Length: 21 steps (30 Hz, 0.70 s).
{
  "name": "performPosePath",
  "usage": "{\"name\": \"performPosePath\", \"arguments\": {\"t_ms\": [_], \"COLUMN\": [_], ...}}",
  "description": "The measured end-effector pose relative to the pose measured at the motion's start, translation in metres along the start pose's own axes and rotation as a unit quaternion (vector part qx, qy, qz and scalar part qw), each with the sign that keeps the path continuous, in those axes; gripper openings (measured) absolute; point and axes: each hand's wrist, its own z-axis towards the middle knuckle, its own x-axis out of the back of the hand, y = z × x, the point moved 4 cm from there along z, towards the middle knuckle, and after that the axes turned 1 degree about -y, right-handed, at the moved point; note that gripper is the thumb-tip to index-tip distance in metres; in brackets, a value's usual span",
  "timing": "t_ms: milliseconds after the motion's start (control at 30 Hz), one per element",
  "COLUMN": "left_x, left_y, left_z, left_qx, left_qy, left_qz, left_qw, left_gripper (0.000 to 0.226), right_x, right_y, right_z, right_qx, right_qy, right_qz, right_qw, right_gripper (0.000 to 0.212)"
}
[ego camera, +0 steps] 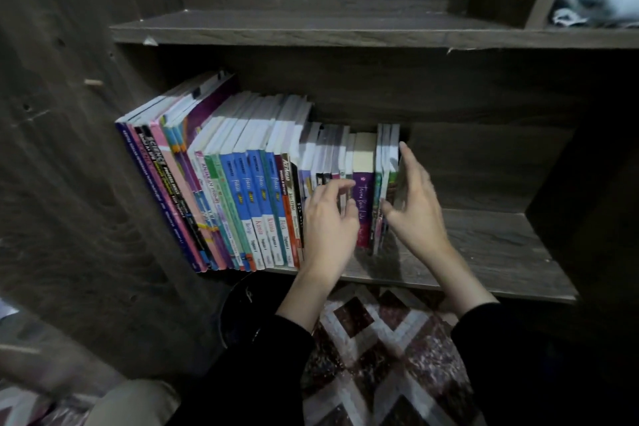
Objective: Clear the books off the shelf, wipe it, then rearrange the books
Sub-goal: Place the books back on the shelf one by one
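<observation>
On lower shelf [484, 245]: books [242, 190] upright, colourful spines outward, leftmost seemingly leaning.

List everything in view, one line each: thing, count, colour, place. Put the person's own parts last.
books: one upright row, too many to count, mixed colours, left and middle of the lower shelf
blue-spined books: about four, blue and white, side by side within the row
purple book: one, purple spine, near the row's right end
lower shelf: one, dark wood, bare at its right
upper shelf: one, dark wood, above the books
cloth: one, pale blue-grey, upper right compartment
rug: one, maroon and white pattern, floor
round object: one, black, floor below the books
left hand: fingers at the spines, black sleeve
right hand: flat against the row's right end, black sleeve
</observation>
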Motion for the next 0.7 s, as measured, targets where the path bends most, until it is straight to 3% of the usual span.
{"name": "performPosePath", "arguments": {"t_ms": [100, 233, 533, 700], "left_x": [-0.004, 0.003, 0.017, -0.001], "left_y": [0.004, 0.004, -0.019, -0.007], "left_z": [0.006, 0.005, -0.008, -0.009], "left_qx": [-0.013, -0.109, -0.118, -0.135], "left_qy": [0.007, 0.053, 0.038, -0.04], "left_qz": [0.012, 0.134, 0.14, 0.182], "left_qw": [1.0, 0.984, 0.982, 0.973], "left_gripper": [0.032, 0.037, 0.039, 0.057], "right_x": [-0.004, -0.016, -0.036, -0.033], "right_y": [0.002, 0.003, 0.008, 0.01], "right_z": [0.004, 0.01, 0.015, 0.02], "right_qx": [0.009, -0.008, -0.032, 0.009], "right_qy": [-0.065, -0.104, 0.05, 0.048], "right_qz": [-0.044, -0.153, -0.118, -0.09], "right_qw": [0.997, 0.983, 0.991, 0.995], "right_gripper": [0.109, 0.102, 0.052, 0.046]}}
